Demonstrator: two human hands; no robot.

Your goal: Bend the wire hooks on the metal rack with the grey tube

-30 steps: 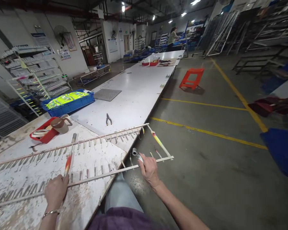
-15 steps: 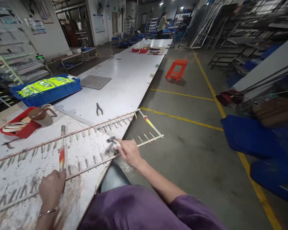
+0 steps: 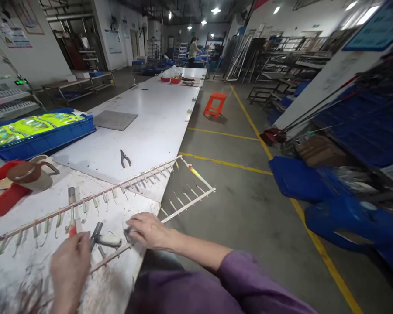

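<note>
A long slatted rack point(image 3: 180, 211) of thin rails, with small hooked lures point(image 3: 105, 197) hanging along them, lies across the table corner. My left hand point(image 3: 70, 266), blurred, is closed over the lower part of its red-orange crossbar point(image 3: 72, 228). Between my hands is a small tool point(image 3: 109, 240) with a dark cylindrical head and a pale body; its head is close to my left fingers. My right hand point(image 3: 149, 231) has curled fingers over a small dark item point(image 3: 128, 233) beside the lower rail. What that item is, I cannot make out.
Pliers point(image 3: 125, 159) lie on the white table point(image 3: 157, 117). On the left are a brown mug point(image 3: 31, 176), a red bin point(image 3: 6, 205) and a blue crate point(image 3: 46, 141) of bright yellow packs. An orange stool point(image 3: 215, 104) stands on the floor. A person point(image 3: 193, 49) works far back.
The view has turned right. My right hand has moved nearer my left along the lower rail, and the pale tool now shows between them. My left hand has shifted up over the crossbar.
</note>
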